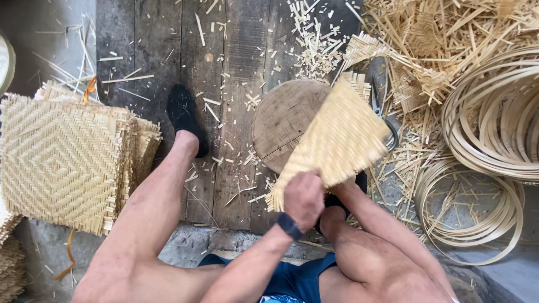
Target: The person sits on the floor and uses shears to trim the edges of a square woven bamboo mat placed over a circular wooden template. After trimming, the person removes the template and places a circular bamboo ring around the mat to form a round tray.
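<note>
Woven mat point(337, 140) hides the right hand's grip.

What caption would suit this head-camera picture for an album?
Seen from above, a left hand grips a woven mat over a round wooden block, with stacked mats and coiled strips alongside.

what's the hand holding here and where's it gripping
One hand, with a dark wristband, grips a woven bamboo mat at its lower, frayed edge. I can't tell which hand it is, and no other hand shows.
</note>
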